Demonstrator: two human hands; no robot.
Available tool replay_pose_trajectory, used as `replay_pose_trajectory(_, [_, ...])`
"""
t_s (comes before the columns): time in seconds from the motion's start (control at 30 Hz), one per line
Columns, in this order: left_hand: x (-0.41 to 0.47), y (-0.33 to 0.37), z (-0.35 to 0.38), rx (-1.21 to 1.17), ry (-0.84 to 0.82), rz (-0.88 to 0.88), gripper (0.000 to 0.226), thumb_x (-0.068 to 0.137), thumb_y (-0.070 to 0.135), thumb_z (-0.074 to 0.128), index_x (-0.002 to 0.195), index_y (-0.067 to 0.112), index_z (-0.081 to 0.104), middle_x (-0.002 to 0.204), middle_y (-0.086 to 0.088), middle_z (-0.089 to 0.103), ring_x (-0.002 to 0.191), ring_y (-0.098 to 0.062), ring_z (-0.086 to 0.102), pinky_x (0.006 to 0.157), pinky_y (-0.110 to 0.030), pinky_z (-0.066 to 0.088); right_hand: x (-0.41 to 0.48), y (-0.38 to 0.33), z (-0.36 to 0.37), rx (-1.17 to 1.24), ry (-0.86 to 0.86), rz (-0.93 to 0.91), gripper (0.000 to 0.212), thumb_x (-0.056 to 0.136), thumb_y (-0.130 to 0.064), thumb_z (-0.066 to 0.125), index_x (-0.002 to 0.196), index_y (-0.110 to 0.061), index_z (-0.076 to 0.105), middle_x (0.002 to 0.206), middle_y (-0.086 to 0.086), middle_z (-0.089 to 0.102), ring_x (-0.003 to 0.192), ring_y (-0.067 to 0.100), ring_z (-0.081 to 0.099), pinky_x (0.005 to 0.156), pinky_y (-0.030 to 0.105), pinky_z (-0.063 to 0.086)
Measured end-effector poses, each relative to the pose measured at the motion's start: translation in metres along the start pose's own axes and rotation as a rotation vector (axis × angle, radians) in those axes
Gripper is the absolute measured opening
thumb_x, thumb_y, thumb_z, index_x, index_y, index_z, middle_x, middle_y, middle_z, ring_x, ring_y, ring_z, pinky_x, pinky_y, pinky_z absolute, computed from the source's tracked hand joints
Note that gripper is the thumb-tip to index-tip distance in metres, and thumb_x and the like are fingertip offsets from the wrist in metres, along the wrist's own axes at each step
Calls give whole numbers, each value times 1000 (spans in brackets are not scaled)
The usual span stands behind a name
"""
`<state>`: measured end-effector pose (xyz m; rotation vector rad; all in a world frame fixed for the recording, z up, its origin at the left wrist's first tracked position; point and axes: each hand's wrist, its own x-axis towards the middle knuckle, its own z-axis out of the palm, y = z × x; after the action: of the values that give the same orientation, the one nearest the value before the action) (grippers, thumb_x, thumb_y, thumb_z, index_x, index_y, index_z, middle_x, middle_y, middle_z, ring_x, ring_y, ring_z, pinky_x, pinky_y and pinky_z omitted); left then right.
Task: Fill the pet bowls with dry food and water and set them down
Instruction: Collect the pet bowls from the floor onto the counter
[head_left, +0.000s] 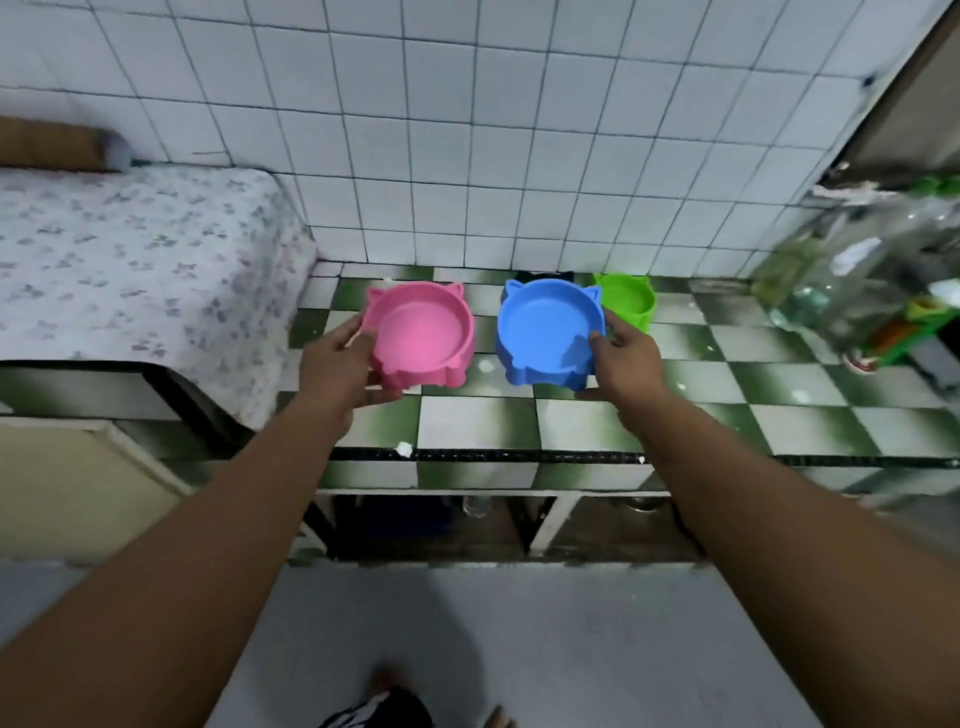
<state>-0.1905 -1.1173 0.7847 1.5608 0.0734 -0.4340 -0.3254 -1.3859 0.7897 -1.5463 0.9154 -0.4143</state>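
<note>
My left hand (347, 364) grips the left side of a pink cat-eared pet bowl (423, 338), held over the green-and-white checkered counter (571, 431). Gripping the right side of a blue cat-eared bowl (545, 335) is my right hand (626, 358). Both bowls look empty and sit side by side, slightly tilted toward me. A green bowl (631, 299) stands behind the blue one near the wall. A black bowl (540, 276) peeks out behind the blue bowl, mostly hidden.
A cloth-covered surface (130, 270) lies to the left of the counter. Clear bottles and jars (857, 280) crowd the counter's right end, blurred. White tiled wall (467, 130) rises behind. Open shelves under the counter hold a few vessels. My feet show on the grey floor below.
</note>
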Motion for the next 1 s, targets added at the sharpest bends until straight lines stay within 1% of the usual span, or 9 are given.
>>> replay_pose_trajectory(0.1, [21,-4,43,31,-42,-28,48,103,26,61,149,25,52,104,-14,68,75,-35,70,62,-41,64,30,16,-30,1,56,39,46,100,-16,51,144,-28,51,118,9,60,97,39,62,57,51,61])
replay_pose_trajectory(0.27, [67,-19,103,92,-87,-59,48,103,17,61,150,17,50,97,-13,68,81,-39,70,65,-49,65,73,45,-70,-30,172,109,48,97,-16,51,144,-28,51,92,8,58,89,37,63,61,61,58])
replay_pose_trajectory(0.37, [92,-29,133,104,-113,-121,53,102,17,63,151,9,43,102,-15,68,83,-39,72,54,-43,63,94,60,-87,-38,214,160,48,97,-16,52,142,-30,52,109,12,63,93,40,65,59,59,59])
replay_pose_trajectory(0.5, [113,-46,169,140,-84,-197,48,101,17,64,145,5,49,119,-22,67,81,-38,76,56,-43,63,136,77,-103,3,214,249,47,99,-14,49,144,-28,51,128,14,58,103,49,59,60,61,58])
replay_pose_trajectory(0.57, [117,-56,185,163,-59,-229,43,101,15,64,141,3,53,118,-20,68,80,-39,76,57,-43,63,156,84,-111,19,200,284,47,101,-14,48,145,-30,50,133,13,55,106,51,57,63,61,58])
replay_pose_trajectory(0.7, [125,-73,215,186,27,-215,36,99,12,65,133,2,61,106,-17,70,77,-34,76,54,-40,63,197,96,-125,-71,133,281,47,100,-17,50,145,-31,48,129,12,57,102,47,60,67,64,57])
replay_pose_trajectory(0.83, [123,-89,242,231,72,-224,33,100,14,64,131,3,62,94,-14,70,72,-32,77,62,-45,65,230,116,-139,-98,78,321,46,92,-24,57,135,-42,55,124,9,62,104,45,63,66,69,54])
replay_pose_trajectory(0.93, [124,-97,257,225,116,-253,38,100,16,65,134,1,60,94,-17,70,76,-35,77,65,-48,65,250,129,-144,-197,51,272,50,88,-27,54,137,-38,54,118,6,65,97,38,67,64,61,58])
replay_pose_trajectory(1.0, [125,-105,266,242,146,-259,42,99,16,66,138,1,58,94,-14,70,74,-33,77,64,-47,65,252,122,-144,-299,34,236,54,87,-28,56,140,-32,53,117,6,65,98,37,67,70,58,60])
